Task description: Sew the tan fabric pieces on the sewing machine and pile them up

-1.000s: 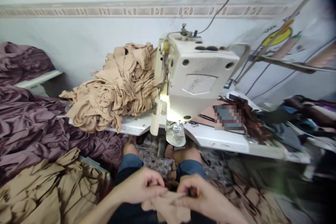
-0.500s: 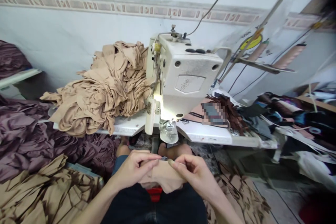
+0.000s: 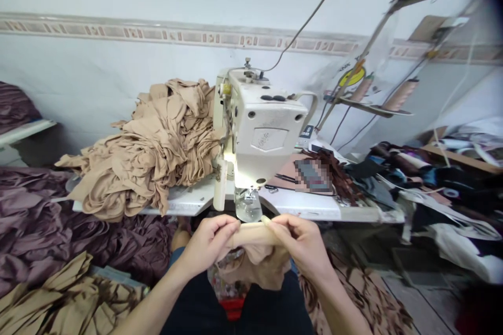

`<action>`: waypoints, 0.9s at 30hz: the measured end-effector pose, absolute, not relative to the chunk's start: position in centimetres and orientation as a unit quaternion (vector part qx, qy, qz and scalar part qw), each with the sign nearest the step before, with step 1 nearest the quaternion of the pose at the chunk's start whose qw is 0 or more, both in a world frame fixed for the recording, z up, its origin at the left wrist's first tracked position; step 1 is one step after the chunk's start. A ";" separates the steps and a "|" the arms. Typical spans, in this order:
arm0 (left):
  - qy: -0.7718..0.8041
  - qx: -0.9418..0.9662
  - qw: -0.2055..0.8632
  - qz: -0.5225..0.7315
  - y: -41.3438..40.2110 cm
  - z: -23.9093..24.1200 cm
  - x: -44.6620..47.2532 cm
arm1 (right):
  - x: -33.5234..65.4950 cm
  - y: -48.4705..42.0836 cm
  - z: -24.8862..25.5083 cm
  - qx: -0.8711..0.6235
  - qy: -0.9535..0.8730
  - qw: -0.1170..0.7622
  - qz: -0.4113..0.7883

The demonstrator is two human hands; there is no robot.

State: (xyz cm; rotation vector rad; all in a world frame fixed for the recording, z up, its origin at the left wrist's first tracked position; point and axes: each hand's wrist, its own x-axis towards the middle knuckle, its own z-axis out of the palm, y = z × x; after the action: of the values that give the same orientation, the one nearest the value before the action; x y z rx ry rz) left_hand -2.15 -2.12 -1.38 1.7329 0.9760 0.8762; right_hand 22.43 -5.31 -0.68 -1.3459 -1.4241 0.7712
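A piece of beige fabric (image 3: 255, 256) is stretched between my hands just in front of the sewing machine (image 3: 261, 138). My left hand (image 3: 212, 243) pinches its left end between thumb and fingers. At the other end, my right hand (image 3: 301, 241) grips the cloth the same way. The upper edge is pulled into a straight band, and the rest hangs loosely over my lap. Right behind the fabric is the machine's lit needle area with a rounded free arm (image 3: 249, 208); the cloth appears apart from the needle.
Heaped beige fabric (image 3: 153, 152) covers the table left of the machine. Purple cloth (image 3: 35, 225) and tan cloth (image 3: 47, 298) lie lower left. A thread stand holds a pink cone (image 3: 401, 94). Dark fabric strips (image 3: 334, 167) and a pixelated item (image 3: 314, 175) rest on the right.
Both hands have risen toward the machine with the beige fabric. Its edge is now drawn out into a band, and more cloth hangs below. The camera view has shifted slightly.
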 end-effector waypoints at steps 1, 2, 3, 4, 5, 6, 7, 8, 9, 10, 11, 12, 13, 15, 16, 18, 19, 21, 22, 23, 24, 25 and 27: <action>0.403 0.704 0.467 0.353 -1.8 -1.1 -2.1 | 22.5 -4.9 -1.1 -0.555 -0.571 0.500 0.340; 0.408 0.702 0.467 0.349 -1.6 -0.8 -2.0 | 22.6 -4.5 -1.4 -0.552 -0.556 0.508 0.358; 0.416 0.699 0.467 0.346 -1.4 -0.6 -2.0 | 22.7 -4.2 -1.7 -0.548 -0.543 0.514 0.375; 0.424 0.695 0.468 0.342 -1.2 -0.3 -1.9 | 22.8 -4.0 -1.9 -0.544 -0.532 0.520 0.389; 0.435 0.690 0.468 0.339 -1.1 -0.1 -1.8 | 22.9 -3.8 -2.1 -0.541 -0.524 0.523 0.399; 0.449 0.683 0.466 0.340 -1.0 0.1 -1.7 | 23.0 -3.7 -2.2 -0.540 -0.518 0.525 0.406; 0.463 0.674 0.462 0.344 -0.8 0.2 -1.5 | 23.0 -3.5 -2.3 -0.539 -0.513 0.527 0.410; 0.477 0.664 0.458 0.350 -0.6 0.2 -1.4 | 23.1 -3.4 -2.3 -0.539 -0.509 0.530 0.412; 0.488 0.654 0.453 0.360 -0.4 0.1 -1.1 | 23.2 -3.2 -2.4 -0.539 -0.503 0.535 0.412; 0.495 0.644 0.448 0.374 -0.2 -0.1 -0.9 | 23.3 -2.9 -2.5 -0.539 -0.497 0.542 0.411; 0.498 0.634 0.443 0.393 0.1 -0.3 -0.6 | 23.4 -2.7 -2.6 -0.538 -0.489 0.549 0.412; 0.496 0.625 0.438 0.414 0.4 -0.5 -0.4 | 23.5 -2.4 -2.8 -0.537 -0.481 0.556 0.414; 0.491 0.616 0.434 0.437 0.7 -0.8 -0.1 | 23.6 -2.1 -2.9 -0.535 -0.473 0.562 0.417; 0.477 0.598 0.434 0.475 1.3 -1.3 0.4 | 23.8 -1.6 -3.2 -0.533 -0.462 0.570 0.422; 0.470 0.591 0.437 0.488 1.5 -1.5 0.7 | 23.9 -1.4 -3.3 -0.533 -0.461 0.571 0.421; 0.457 0.583 0.447 0.502 2.0 -1.7 1.1 | 24.2 -1.0 -3.5 -0.535 -0.465 0.572 0.412; 0.451 0.580 0.453 0.505 2.2 -1.8 1.3 | 24.3 -0.8 -3.5 -0.537 -0.469 0.572 0.405; 0.438 0.577 0.467 0.507 2.5 -1.7 1.6 | 24.6 -0.4 -3.5 -0.538 -0.474 0.575 0.394; 0.431 0.576 0.477 0.505 2.6 -1.7 1.7 | 24.7 -0.3 -3.4 -0.538 -0.474 0.576 0.392; 0.425 0.574 0.487 0.503 2.8 -1.6 1.9 | 24.8 -0.1 -3.4 -0.539 -0.471 0.577 0.392; 0.419 0.571 0.497 0.502 2.8 -1.5 2.0 | 24.8 0.0 -3.4 -0.540 -0.468 0.578 0.394; 0.414 0.566 0.506 0.503 2.8 -1.5 2.1 | 24.8 0.0 -3.4 -0.540 -0.464 0.579 0.397; 0.408 0.550 0.526 0.504 2.8 -1.6 2.2 | 24.5 -0.1 -3.7 -0.538 -0.451 0.582 0.411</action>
State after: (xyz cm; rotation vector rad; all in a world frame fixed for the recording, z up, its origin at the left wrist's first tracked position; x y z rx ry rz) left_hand 2.19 2.78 -1.56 1.3149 0.9756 1.2063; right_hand 24.54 -0.12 -3.67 -1.2561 -1.0534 0.9591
